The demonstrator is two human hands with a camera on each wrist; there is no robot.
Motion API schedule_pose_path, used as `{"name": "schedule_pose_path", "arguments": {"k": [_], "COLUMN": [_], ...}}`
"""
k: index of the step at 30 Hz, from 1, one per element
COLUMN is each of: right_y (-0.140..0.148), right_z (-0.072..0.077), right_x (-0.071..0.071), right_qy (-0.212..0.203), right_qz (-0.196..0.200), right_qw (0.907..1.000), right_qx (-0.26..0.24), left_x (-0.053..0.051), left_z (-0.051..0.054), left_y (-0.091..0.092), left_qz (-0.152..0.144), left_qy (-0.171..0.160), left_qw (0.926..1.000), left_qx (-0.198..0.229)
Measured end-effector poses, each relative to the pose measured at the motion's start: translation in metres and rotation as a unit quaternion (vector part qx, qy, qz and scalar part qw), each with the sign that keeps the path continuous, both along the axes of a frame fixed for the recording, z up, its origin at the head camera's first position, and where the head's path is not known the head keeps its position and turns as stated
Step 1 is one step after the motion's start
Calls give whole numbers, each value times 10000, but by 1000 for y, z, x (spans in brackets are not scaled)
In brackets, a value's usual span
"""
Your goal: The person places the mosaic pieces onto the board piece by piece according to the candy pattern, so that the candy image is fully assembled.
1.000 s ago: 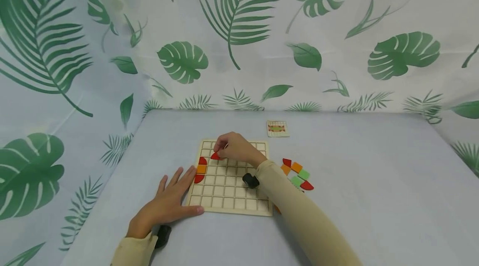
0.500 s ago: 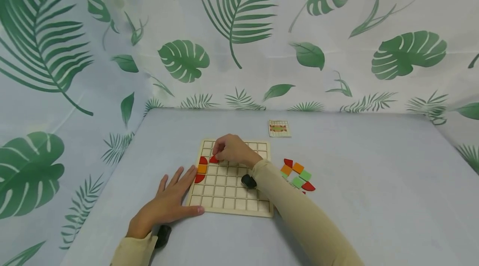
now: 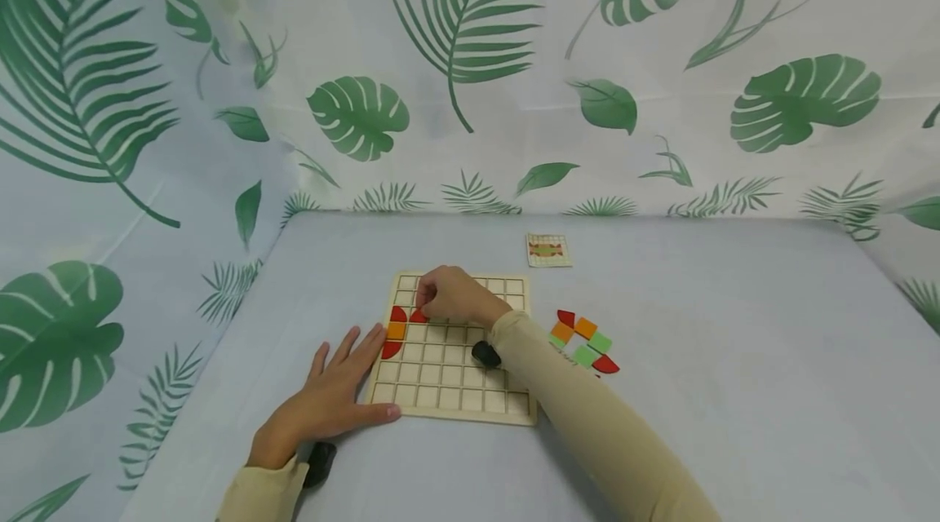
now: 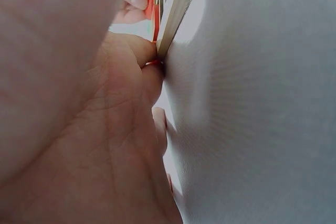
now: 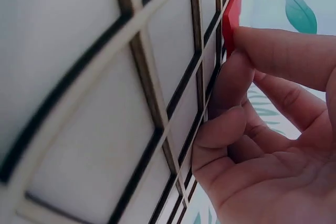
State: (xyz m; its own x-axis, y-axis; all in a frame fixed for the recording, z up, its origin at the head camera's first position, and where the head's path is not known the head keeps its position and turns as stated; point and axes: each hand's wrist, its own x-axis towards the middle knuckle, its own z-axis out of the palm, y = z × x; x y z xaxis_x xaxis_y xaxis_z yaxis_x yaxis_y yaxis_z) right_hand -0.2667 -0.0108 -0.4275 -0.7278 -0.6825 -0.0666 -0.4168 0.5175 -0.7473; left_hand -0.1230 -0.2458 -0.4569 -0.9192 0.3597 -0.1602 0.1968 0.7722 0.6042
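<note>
A wooden grid board (image 3: 441, 375) lies on the table. Along its left column sit a red quarter-circle tile (image 3: 398, 314), an orange square tile (image 3: 396, 331) and another red quarter-circle tile (image 3: 392, 350). My right hand (image 3: 458, 294) pinches a red tile (image 5: 230, 22) between thumb and finger, low over the grid just right of the upper red tile. My left hand (image 3: 330, 391) lies with straight, spread fingers against the board's left side, its thumb at the near edge. In the left wrist view, the palm hides much of the board.
Right of the board lies a loose group of red, orange and green tiles, with an orange tile (image 3: 586, 328) and a green tile (image 3: 600, 342) among them; the right sleeve hides some. A small pattern card (image 3: 547, 250) lies behind the board. A leaf-print curtain (image 3: 499, 122) rises behind.
My right hand has shifted slightly left and lowered the red tile onto the grid, close beside the upper red tile. The left hand has stayed put.
</note>
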Motion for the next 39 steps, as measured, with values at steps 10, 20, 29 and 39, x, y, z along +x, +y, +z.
{"name": "schedule_pose_path", "arguments": {"k": [10, 20, 29, 39], "right_y": [4, 63, 124, 166], "right_z": [-5, 8, 25, 30], "right_x": [-1, 12, 32, 44], "right_qy": [70, -307, -119, 92], "right_qz": [-31, -310, -723, -992], "right_qw": [9999, 9975, 9941, 9938], "right_qx": [-121, -559, -798, -498], "left_x": [0, -1, -1, 3], "left_z": [3, 4, -8, 8], "left_y": [1, 5, 0, 4], "left_qz": [46, 92, 78, -5], "left_qy": [-171, -218, 20, -208], "left_qw": [9997, 9995, 9998, 9997], "left_qx": [-147, -202, -180, -155]}}
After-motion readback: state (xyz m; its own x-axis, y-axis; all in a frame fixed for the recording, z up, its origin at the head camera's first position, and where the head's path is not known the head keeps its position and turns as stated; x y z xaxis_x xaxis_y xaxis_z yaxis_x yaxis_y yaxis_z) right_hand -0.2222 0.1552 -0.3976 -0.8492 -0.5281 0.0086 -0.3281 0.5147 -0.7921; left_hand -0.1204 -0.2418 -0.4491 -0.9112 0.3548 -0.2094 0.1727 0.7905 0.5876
